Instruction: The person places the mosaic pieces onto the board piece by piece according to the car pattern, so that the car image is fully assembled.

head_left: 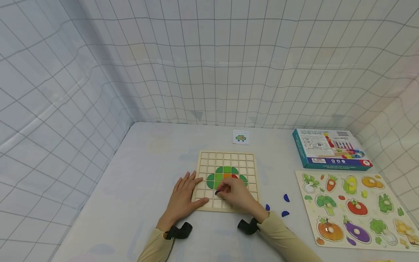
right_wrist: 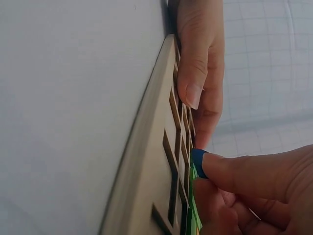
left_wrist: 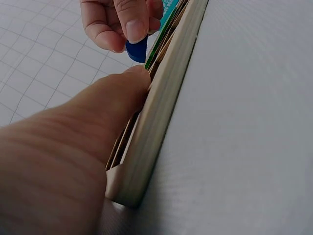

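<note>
A square wooden grid board (head_left: 242, 157) lies on the table, its cells framed by thin strips. Green pieces (head_left: 211, 184) fill several middle cells, with an orange piece and a red piece (head_left: 234, 176) among them. My left hand (head_left: 183, 194) rests on the board's left edge, fingers spread and thumb across the lower left cells. Between thumb and fingers my right hand (head_left: 238, 194) pinches a blue half-round piece (left_wrist: 137, 50), close over a cell just below the green ones. That hand covers part of the lower right of the pattern.
A small pattern card (head_left: 240, 133) lies behind the board. Three loose blue half-round pieces (head_left: 286, 198) are scattered to the right, one beside my right forearm. Farther right are a toy box (head_left: 315, 145) and a vegetable puzzle board (head_left: 340, 200). Grid-lined curtains (head_left: 209, 72) surround the table.
</note>
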The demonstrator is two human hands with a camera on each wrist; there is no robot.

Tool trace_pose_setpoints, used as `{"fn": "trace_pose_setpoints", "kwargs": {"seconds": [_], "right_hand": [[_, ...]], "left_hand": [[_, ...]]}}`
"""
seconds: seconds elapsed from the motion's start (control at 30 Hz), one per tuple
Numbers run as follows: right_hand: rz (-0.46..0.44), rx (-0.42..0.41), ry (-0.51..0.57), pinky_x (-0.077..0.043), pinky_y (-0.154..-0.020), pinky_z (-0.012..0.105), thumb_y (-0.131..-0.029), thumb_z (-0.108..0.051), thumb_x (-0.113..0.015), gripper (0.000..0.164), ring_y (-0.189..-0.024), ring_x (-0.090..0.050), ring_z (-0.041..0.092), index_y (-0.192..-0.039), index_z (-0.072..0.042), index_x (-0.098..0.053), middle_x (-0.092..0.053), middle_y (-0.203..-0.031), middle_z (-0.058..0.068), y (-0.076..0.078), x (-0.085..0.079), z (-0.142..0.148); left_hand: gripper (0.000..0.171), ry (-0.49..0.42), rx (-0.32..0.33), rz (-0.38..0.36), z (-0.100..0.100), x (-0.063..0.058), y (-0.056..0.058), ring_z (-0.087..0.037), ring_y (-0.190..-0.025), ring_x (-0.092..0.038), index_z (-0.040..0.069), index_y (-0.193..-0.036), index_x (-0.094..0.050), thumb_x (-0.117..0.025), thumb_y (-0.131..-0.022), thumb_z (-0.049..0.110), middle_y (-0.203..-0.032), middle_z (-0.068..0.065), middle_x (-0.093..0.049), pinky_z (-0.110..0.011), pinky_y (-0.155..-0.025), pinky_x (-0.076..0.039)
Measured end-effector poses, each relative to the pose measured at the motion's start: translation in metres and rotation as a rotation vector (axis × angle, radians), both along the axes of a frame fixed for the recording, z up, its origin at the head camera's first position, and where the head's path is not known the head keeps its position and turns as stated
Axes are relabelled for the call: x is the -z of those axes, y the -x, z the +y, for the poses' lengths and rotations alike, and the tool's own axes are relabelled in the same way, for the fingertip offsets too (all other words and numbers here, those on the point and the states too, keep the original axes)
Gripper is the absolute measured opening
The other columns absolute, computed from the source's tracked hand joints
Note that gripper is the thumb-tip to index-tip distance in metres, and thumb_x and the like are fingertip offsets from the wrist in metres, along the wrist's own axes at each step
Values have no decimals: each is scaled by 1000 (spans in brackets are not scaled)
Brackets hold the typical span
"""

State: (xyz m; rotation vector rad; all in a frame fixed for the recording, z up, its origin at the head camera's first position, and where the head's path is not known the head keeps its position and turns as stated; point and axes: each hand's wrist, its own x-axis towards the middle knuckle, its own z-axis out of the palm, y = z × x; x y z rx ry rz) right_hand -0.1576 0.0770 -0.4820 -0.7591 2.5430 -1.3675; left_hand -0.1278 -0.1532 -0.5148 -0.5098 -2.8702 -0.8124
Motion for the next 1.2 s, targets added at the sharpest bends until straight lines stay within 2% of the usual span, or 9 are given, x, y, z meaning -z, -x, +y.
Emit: {"fn": "trace_pose_setpoints", "kwargs": {"seconds": [0.33, 0.53, 0.8, 1.2], "right_hand": [[32, 45, -97, -45, -53, 24, -82, -11, -75, 4, -61, -50, 7, -82, -13, -71, -58, -71, -12, 0, -1, -5], [58, 56, -133, -45, -56, 23, -83, -12, -74, 5, -64, -51, 6, -80, -15, -72, -60, -74, -12, -1, -1, -7], [98, 57, -148, -43, -58, 24, -83, -16, -74, 5, -67, -49, 6, -79, -16, -72, -56, -74, -12, -1, -1, -7], [76, 55, -154, -42, -54, 24, -82, -16, -76, 9, -61, -47, 8, -77, -16, -68, -51, -67, -10, 1, 1, -7]], "left_hand": [[76, 1, 0, 2, -1, 2, 0, -27, -142, -14, 14, -141, -46, -64, -82, 58, -153, -11, -27, -45, -113, -7], [75, -5, 1, 4, 0, 1, 0, -28, -142, -15, 14, -140, -46, -65, -81, 57, -152, -12, -28, -45, -113, -7], [75, 2, -3, -3, 0, 1, 0, -27, -142, -15, 15, -140, -46, -65, -81, 58, -152, -12, -28, -44, -113, -7], [75, -2, 0, -2, 0, 0, 0, -28, -142, -15, 14, -141, -46, -65, -81, 56, -152, -12, -28, -46, -113, -7]]}}
